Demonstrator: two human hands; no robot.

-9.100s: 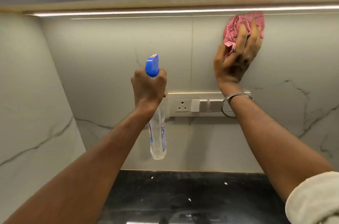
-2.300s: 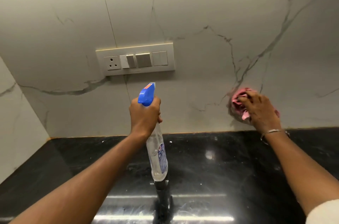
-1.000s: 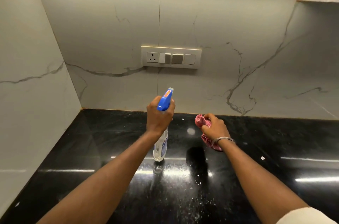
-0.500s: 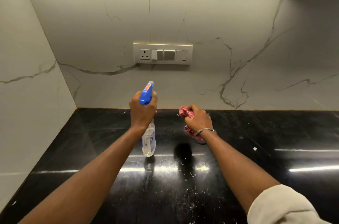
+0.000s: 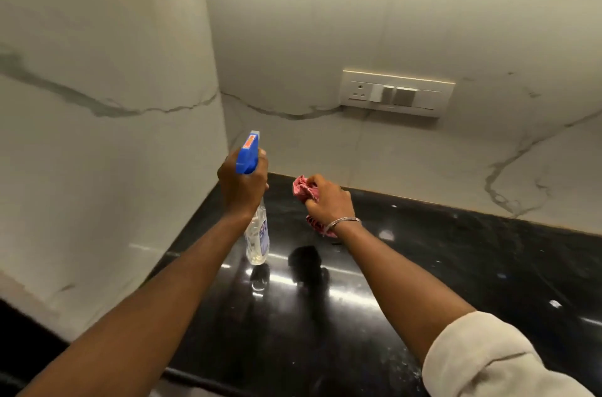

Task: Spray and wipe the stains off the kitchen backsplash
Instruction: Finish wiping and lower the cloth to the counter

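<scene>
Side wall (image 5: 97, 71): marble with grey veins, meeting the backsplash at the corner.
Left hand (image 5: 242, 183): closed around the neck of the bottle (image 5: 257, 234), which hangs upright above the counter (image 5: 456, 266); blue sprayer head pointing toward the corner.
Right hand (image 5: 329, 201): fist closed on a bunched pink cloth (image 5: 303, 189), held above the counter, just short of the wall.
Backsplash (image 5: 325, 22): marble behind both hands; switch plate (image 5: 395, 93) at right.

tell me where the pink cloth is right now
In the head view the pink cloth is bunched in the right hand near the centre, over the black countertop, just right of the spray bottle held in the left hand.
</scene>
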